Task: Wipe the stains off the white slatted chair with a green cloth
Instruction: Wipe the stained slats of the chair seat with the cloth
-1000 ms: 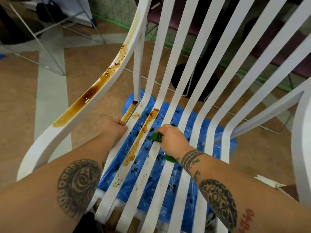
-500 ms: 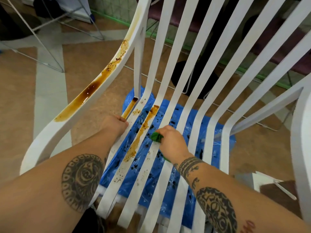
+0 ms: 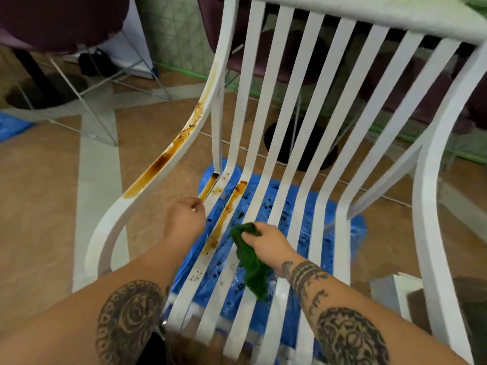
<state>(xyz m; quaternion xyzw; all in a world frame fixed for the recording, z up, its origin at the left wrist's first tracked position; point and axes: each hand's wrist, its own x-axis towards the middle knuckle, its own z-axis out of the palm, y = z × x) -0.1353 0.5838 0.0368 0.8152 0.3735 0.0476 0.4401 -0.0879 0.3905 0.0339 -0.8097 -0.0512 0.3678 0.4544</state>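
Blue sheet [image 3: 357,227] under chair [image 3: 369,14]; R grip [image 3: 266,241] pinches cloth [image 3: 251,267] mid-seat, L grip [image 3: 183,221] curled, hold unclear.

From the right hand [image 3: 266,241], gripping a green cloth [image 3: 250,267] on the seat of the white slatted chair [image 3: 369,11], bare slats lie open toward 3 o'clock up to the curved white right armrest [image 3: 425,206]. At 12 o'clock upright back slats [image 3: 312,30] bar the way; at 10 o'clock the left hand [image 3: 184,222] grips the seat edge, the brown-stained left armrest [image 3: 163,162] beyond.
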